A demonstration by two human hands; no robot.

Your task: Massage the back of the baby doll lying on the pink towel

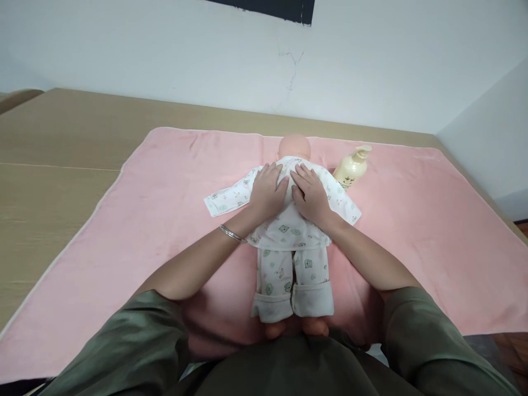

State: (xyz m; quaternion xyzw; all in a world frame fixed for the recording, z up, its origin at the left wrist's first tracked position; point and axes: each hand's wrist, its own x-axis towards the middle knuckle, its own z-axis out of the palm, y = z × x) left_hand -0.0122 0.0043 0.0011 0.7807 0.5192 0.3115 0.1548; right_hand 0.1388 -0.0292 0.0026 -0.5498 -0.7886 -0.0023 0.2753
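A baby doll (294,146) lies face down with its head away from me and its feet by my body. It wears a white printed top (289,234) and matching trousers (276,272) with turned-up cuffs. My left hand (269,190) rests flat on the left side of the doll's upper back, fingers stretched out. On the right side of the back lies my right hand (310,193), its fingers extended too. Both palms press on the cloth, a small gap between the hands. The doll's sleeves spread out to either side, and its own hands are hidden.
A pink blanket (173,181) covers much of the wooden table (53,203) beneath the doll. Just right of the doll's shoulder, a pale yellow pump bottle (352,166) leans at a tilt. A white wall (165,55) rises behind the table.
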